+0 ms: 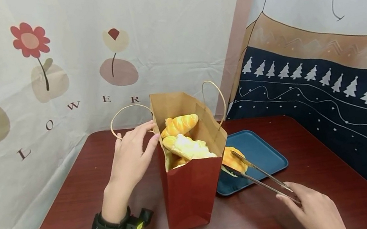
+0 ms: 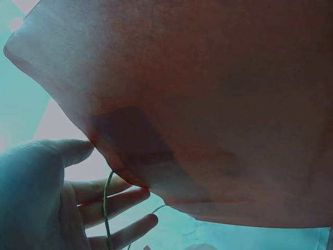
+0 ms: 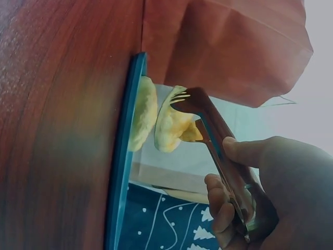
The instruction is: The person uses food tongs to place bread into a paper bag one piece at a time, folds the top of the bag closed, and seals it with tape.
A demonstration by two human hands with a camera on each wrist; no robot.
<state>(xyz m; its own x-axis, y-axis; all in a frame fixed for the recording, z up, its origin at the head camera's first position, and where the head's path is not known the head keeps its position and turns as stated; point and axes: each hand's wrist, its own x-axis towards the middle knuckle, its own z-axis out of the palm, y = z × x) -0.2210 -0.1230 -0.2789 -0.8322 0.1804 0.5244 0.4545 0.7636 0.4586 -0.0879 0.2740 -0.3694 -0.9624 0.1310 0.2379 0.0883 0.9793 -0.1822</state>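
A red paper bag [image 1: 192, 196] with brown lining stands upright. Inside are a striped croissant-like bread roll [image 1: 183, 123], a bread with white topping [image 1: 192, 147] and more bread below. My left hand [image 1: 129, 158] is at the bag's left rim, fingers extended and fingertips touching the edge, beside a cord handle [image 2: 106, 203]. To the right of the bag, my right hand [image 1: 315, 207] grips metal tongs [image 3: 223, 133]. Their tips clasp a golden bread bun [image 1: 234, 158], raised off the blue tray [image 1: 264, 154]. Another pale bun [image 3: 144, 117] lies on that tray, hidden in the head view.
The dark red-brown wooden table [image 1: 78, 193] carries the bag and the tray, which sits close behind the bag's right side. The second cord handle [image 1: 223, 100] stands up at the bag's right rim. Printed cloths [image 1: 164, 34] hang behind the table.
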